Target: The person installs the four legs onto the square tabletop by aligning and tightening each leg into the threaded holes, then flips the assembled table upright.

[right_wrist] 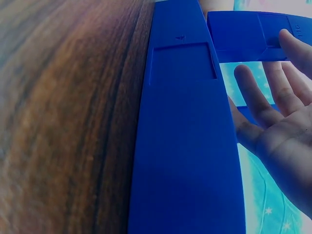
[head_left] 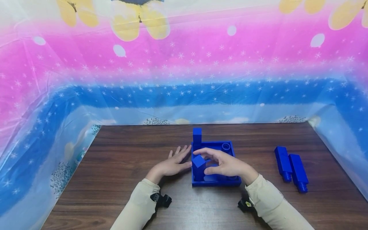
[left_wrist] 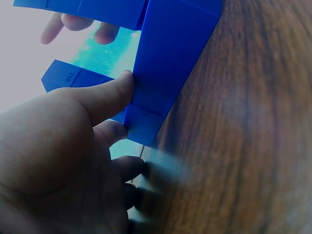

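At the tray (head_left: 217,184), the right grip (head_left: 225,162) clasps a post (head_left: 198,172) that, poorly seated, could topple; the left grip (head_left: 170,164) is released.

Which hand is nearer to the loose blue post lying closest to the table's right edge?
Right. The right hand is over the blue tray, with the post off to its right; the left hand is at the tray's left side, farther away.
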Action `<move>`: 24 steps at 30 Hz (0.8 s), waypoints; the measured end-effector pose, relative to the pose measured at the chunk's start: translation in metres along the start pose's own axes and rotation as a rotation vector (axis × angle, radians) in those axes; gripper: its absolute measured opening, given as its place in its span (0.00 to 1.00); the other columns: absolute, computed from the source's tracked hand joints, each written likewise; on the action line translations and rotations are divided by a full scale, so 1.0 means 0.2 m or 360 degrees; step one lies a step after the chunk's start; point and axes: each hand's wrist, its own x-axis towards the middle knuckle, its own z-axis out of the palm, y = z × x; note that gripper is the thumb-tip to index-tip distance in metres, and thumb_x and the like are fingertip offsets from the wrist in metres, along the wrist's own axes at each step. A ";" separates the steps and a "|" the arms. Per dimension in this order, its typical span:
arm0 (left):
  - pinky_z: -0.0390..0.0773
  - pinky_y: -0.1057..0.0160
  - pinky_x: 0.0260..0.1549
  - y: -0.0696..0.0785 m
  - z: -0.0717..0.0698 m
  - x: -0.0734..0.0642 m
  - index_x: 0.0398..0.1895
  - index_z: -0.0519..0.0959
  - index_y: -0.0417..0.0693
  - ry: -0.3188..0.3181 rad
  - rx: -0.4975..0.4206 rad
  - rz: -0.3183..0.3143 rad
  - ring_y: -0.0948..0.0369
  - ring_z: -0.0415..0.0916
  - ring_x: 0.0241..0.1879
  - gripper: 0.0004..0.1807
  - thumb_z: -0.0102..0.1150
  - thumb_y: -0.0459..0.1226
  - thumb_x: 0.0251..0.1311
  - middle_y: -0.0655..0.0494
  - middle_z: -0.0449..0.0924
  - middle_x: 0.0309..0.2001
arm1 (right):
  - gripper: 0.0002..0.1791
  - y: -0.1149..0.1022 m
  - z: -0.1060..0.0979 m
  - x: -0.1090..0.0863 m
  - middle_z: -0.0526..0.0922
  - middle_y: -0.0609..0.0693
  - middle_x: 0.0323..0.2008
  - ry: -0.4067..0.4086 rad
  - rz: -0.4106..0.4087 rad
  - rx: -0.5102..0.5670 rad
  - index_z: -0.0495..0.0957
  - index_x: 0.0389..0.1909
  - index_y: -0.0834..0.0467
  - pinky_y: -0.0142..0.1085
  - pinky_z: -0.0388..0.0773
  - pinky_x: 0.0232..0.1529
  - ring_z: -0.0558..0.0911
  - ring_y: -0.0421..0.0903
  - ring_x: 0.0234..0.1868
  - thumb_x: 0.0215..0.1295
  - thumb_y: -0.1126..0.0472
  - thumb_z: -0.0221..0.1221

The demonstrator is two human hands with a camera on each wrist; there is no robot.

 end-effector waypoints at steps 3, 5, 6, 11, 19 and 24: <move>0.21 0.41 0.77 0.01 0.00 -0.01 0.88 0.42 0.55 -0.0005 -0.0007 -0.0003 0.44 0.23 0.83 0.52 0.45 0.70 0.73 0.45 0.36 0.86 | 0.36 0.00 0.00 0.00 0.71 0.59 0.72 0.0009 -0.0001 -0.0005 0.64 0.78 0.60 0.44 0.75 0.68 0.74 0.57 0.68 0.73 0.66 0.64; 0.20 0.40 0.77 0.02 -0.01 -0.01 0.88 0.42 0.55 -0.0006 -0.0017 0.0008 0.43 0.23 0.83 0.49 0.47 0.66 0.75 0.44 0.37 0.86 | 0.36 0.00 0.01 0.00 0.73 0.58 0.69 0.0012 0.0000 -0.0019 0.64 0.78 0.59 0.44 0.76 0.67 0.75 0.56 0.67 0.73 0.65 0.65; 0.20 0.39 0.77 0.03 -0.01 -0.02 0.88 0.43 0.54 -0.0004 -0.0017 0.0015 0.42 0.23 0.83 0.48 0.47 0.65 0.76 0.43 0.37 0.86 | 0.36 0.00 0.01 0.00 0.74 0.58 0.68 0.0014 -0.0001 -0.0024 0.64 0.78 0.59 0.44 0.76 0.67 0.75 0.55 0.66 0.73 0.65 0.65; 0.21 0.38 0.76 0.03 -0.01 -0.02 0.88 0.43 0.54 -0.0002 -0.0011 0.0026 0.41 0.23 0.83 0.48 0.47 0.63 0.77 0.42 0.37 0.86 | 0.35 -0.01 0.01 0.00 0.76 0.57 0.64 0.0025 -0.0021 -0.0034 0.65 0.78 0.59 0.44 0.77 0.66 0.77 0.54 0.64 0.73 0.66 0.65; 0.20 0.41 0.77 0.00 0.00 0.00 0.88 0.42 0.55 -0.0011 0.0007 -0.0012 0.45 0.23 0.83 0.53 0.44 0.72 0.71 0.46 0.36 0.86 | 0.34 -0.01 0.01 0.00 0.77 0.57 0.64 0.0042 -0.0046 -0.0025 0.66 0.77 0.60 0.43 0.78 0.65 0.78 0.52 0.63 0.72 0.66 0.65; 0.21 0.41 0.77 0.03 -0.01 -0.02 0.88 0.43 0.55 -0.0010 -0.0004 -0.0002 0.43 0.23 0.83 0.48 0.47 0.65 0.76 0.43 0.37 0.86 | 0.34 -0.02 0.01 0.00 0.77 0.58 0.64 0.0055 -0.0057 -0.0039 0.67 0.76 0.61 0.44 0.78 0.65 0.79 0.52 0.62 0.71 0.66 0.66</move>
